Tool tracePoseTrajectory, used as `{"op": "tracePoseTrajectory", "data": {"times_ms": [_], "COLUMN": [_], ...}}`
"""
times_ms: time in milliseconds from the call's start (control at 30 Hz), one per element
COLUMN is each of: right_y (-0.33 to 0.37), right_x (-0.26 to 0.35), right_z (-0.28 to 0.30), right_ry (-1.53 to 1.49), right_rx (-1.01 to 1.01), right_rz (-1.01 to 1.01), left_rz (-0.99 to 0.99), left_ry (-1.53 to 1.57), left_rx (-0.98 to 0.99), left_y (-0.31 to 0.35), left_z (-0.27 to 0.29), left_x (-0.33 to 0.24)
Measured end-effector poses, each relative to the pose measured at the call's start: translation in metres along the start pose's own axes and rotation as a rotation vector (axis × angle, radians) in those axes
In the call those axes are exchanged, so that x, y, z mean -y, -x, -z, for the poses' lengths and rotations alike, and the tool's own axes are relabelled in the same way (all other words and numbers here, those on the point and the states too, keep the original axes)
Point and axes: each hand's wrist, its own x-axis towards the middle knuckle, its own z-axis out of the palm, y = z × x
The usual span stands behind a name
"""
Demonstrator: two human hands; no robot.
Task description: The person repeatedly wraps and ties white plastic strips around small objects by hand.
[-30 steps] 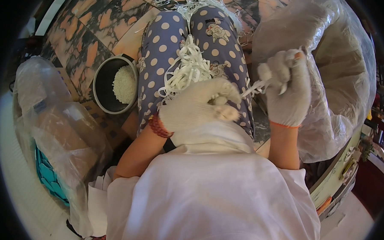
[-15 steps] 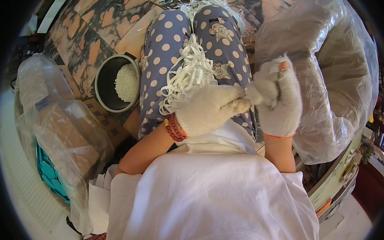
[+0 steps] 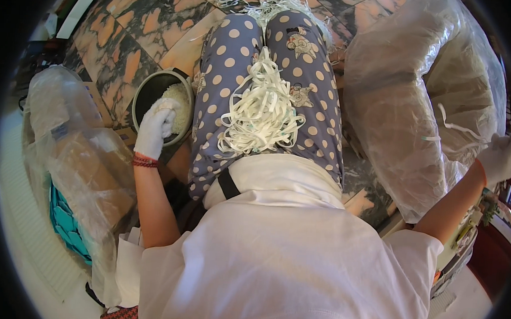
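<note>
My left hand point(image 3: 156, 124), in a white knitted glove, is at the near left rim of a round dark pot point(image 3: 146, 91). Its fingers curl over the pot's inside, beside a mound of small white granules point(image 3: 179, 106); what they pinch, if anything, is hidden. Far out to the right, my right hand point(image 3: 499, 159), gloved too, is beside a large clear plastic bag point(image 3: 377, 108); its fingers are too unclear to read. A loose white strip point(image 3: 461, 129) shows against the bag's opening, close to that hand. A tangled heap of narrow white strips point(image 3: 263, 120) lies on my lap.
More white strips point(image 3: 285, 5) trail beyond my knees over the marbled tile floor point(image 3: 130, 17). On the left, a clear plastic sack point(image 3: 90, 163) covers cardboard, with teal pieces point(image 3: 64, 222) low beside it. Crowded shelves point(image 3: 463, 240) stand at right.
My hands have parted from in front of my lap. The left has gone left to the pot, the right far out past the plastic bag. A white strip now shows at the bag's opening.
</note>
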Motion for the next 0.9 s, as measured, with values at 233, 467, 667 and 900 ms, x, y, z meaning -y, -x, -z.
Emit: {"op": "tracePoseTrajectory", "data": {"times_ms": [233, 467, 667, 900], "right_y": [0.023, 0.050, 0.105, 0.162], "right_x": [0.027, 0.136, 0.265, 0.363], "right_z": [-0.060, -0.052, -0.050, -0.113], "right_ry": [0.211, 0.130, -0.582, -0.415], "right_rx": [0.855, 0.354, 0.540, 0.963], "right_rz": [0.069, 0.310, -0.052, 0.132], "left_rz": [0.039, -0.001, -0.285, -0.304], "left_ry": [-0.325, -0.925, -0.908, -0.735], "left_rx": [-0.319, -0.363, -0.497, -0.424], "left_y": [-0.055, -0.057, -0.043, -0.031], "left_z": [0.040, 0.039, -0.010, -0.053], "left_x": [0.079, 0.077, 0.038, -0.008]}}
